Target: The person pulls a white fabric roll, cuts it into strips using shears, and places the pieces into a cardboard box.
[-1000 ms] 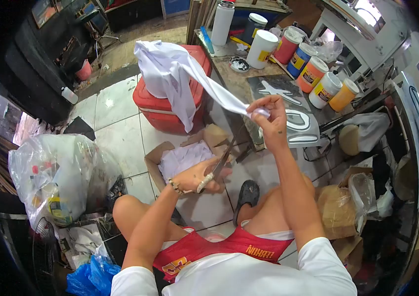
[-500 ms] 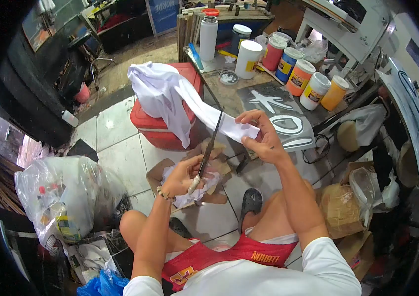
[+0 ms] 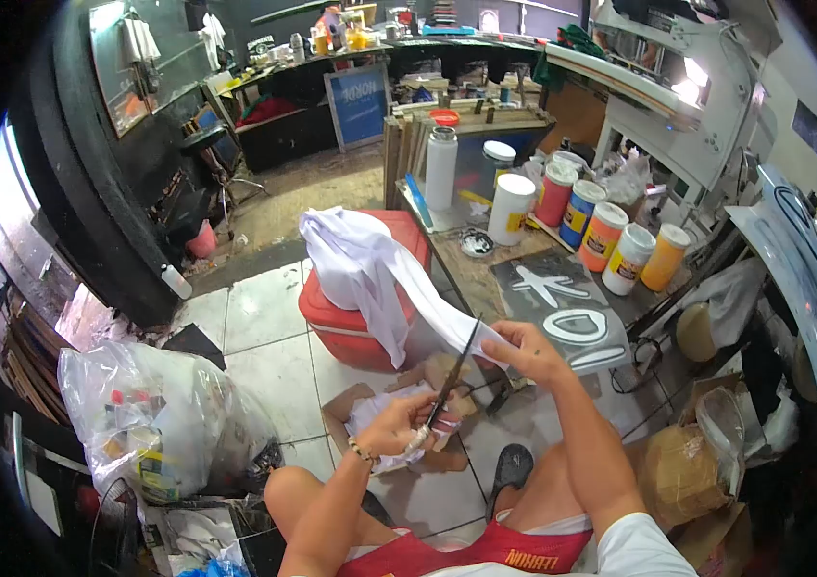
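My left hand (image 3: 397, 425) is closed round the handle of a pair of long dark scissors (image 3: 453, 377), whose pointed tips aim up and away from me. The fingers of my right hand (image 3: 529, 354) pinch the near end of a white cloth (image 3: 437, 313). This cloth stretches back in a narrow strip to a bunched part draped over a red cooler box (image 3: 355, 325). From my view the scissor tips overlap the strip just left of my right hand; whether they touch it I cannot tell. Below my left hand, an open cardboard box (image 3: 447, 456) holds white scraps.
Several paint jars (image 3: 603, 236) line the low table (image 3: 456, 252) at right, beside a dark board with white lettering (image 3: 551, 287). A clear plastic bag of containers (image 3: 153, 423) stands at left. A taped brown package (image 3: 673, 466) lies by my right leg.
My view has tilted up, bringing the back workbench into sight, so everything sits lower and further right. Both hands keep their holds, and the scissor tips appear nearer my right hand.
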The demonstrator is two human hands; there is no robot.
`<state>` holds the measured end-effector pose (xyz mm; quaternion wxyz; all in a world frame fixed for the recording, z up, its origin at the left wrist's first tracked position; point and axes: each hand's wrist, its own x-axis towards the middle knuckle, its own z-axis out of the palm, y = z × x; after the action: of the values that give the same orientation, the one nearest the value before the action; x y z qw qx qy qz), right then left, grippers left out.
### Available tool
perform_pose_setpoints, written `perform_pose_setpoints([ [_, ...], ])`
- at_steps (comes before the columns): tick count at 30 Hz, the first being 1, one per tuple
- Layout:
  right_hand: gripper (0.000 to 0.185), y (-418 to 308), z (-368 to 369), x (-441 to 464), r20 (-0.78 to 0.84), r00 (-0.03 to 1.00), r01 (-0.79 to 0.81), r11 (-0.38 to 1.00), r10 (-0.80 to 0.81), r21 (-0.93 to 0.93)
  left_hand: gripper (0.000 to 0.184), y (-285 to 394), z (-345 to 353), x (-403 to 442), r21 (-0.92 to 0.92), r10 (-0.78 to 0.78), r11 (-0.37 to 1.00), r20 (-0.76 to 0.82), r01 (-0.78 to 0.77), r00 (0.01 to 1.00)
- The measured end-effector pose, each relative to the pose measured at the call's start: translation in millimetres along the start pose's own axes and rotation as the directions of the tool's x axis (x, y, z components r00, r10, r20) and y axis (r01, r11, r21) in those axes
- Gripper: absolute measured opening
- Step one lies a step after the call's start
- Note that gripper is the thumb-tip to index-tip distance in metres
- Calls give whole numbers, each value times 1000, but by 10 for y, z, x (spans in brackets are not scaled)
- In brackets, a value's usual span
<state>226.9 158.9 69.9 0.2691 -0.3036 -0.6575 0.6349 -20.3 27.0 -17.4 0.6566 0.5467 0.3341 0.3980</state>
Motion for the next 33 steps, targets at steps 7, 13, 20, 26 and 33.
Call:
perform_pose_setpoints([
  [7,27,51,64,5,5,1000,12,997,-11,-72,68,45,40,-23,-216,-59,974,62,72,996],
  [13,33,-71,237,-29,7,952,304,947,-305,-105,47,68,123,-29,-156,-28,987,9,29,1000],
  [20,53,-63,308,27,130,938,288,930,-322,228,73,213,169,27,-541,-302,808,-40,234,952],
  [26,27,58,429,35,183,936,275,950,-300,150,113,176,276,-40,-94,74,992,-80,-81,994],
  [33,30,-129,355,-96,151,954,241,963,-258,124,97,44,56,36,-697,-505,646,-84,311,859],
])
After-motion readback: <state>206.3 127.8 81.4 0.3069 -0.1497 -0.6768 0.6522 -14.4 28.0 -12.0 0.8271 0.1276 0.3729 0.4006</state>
